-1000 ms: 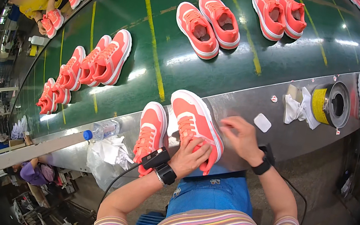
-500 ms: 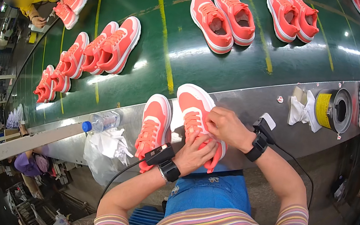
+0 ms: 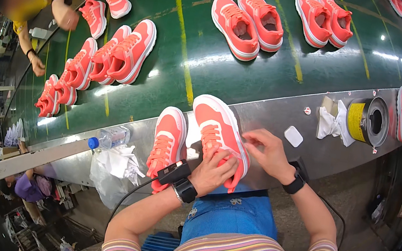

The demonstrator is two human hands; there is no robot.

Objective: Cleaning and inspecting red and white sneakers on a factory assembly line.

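A coral sneaker (image 3: 216, 123) with a white sole stands on the metal ledge in front of me, toe pointing away. My left hand (image 3: 214, 170) is closed over its laces and collar; the fingers hide part of the opening. My right hand (image 3: 268, 155) is just right of the shoe's side, fingers loosely bent and apart, with nothing visible in them. Whether its fingertips touch the shoe is hard to make out. To the left stands a second coral sneaker (image 3: 170, 133), its heel partly hidden by the device on my left wrist.
Several coral sneakers (image 3: 236, 27) sit on the green conveyor belt (image 3: 168, 67). On the ledge are a water bottle (image 3: 113, 137), crumpled white paper (image 3: 123, 161), a white rounded piece (image 3: 293, 136) and a yellow-labelled can (image 3: 366, 121). A co-worker's arm (image 3: 62, 4) reaches over the belt at upper left.
My right hand has moved off the shoe's upper, to the right and slightly down. My left hand stays on the shoe. At upper left, the co-worker's arm and sneakers have shifted.
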